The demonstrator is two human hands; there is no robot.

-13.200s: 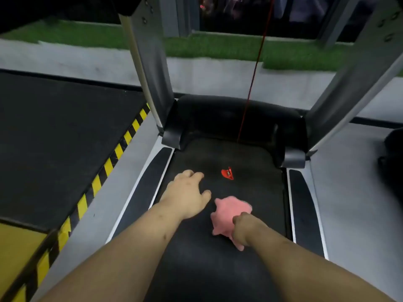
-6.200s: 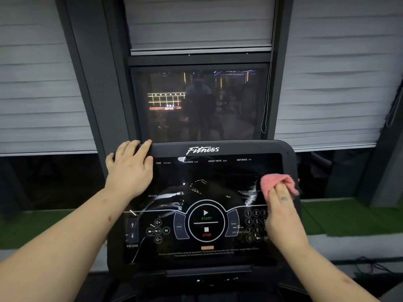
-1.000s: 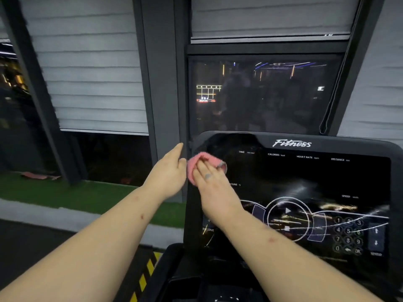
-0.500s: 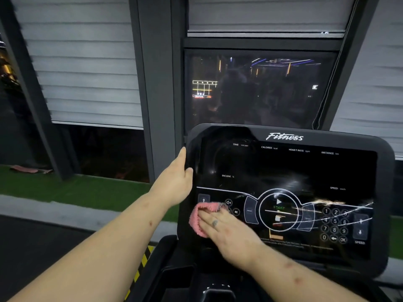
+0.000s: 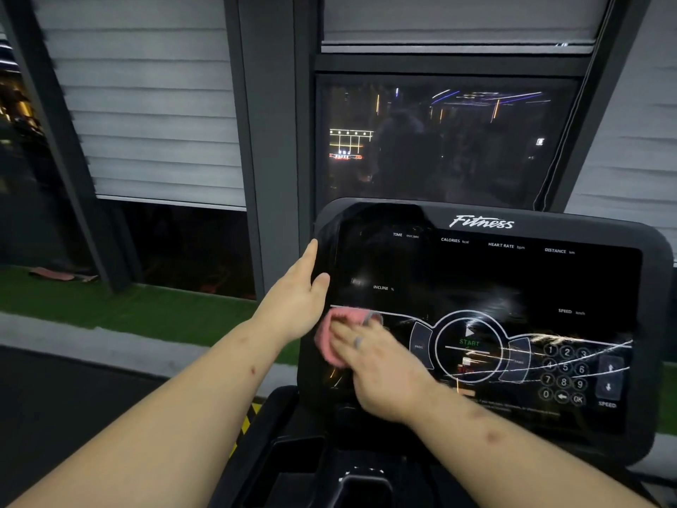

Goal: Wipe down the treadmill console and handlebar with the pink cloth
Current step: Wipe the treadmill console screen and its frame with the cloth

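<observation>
The black treadmill console [image 5: 513,280] with its glossy touch panel fills the right half of the view. My right hand [image 5: 377,364] presses the bunched pink cloth [image 5: 331,339] flat against the panel's lower left corner, fingers stretched out over it and blurred by motion. My left hand [image 5: 298,298] rests on the console's left edge with straight fingers, thumb on the front face. The handlebar is not in view.
A dark tray with a cup holder [image 5: 329,467] sits below the console. Behind are a dark window [image 5: 439,141], grey blinds [image 5: 146,104] and dark pillars [image 5: 267,141]. Green turf [image 5: 128,309] and a yellow-black striped edge [image 5: 245,423] lie at lower left.
My right hand has carried the cloth from the panel's upper left corner down to its lower left, then slightly up. My left hand stays on the console's left edge.
</observation>
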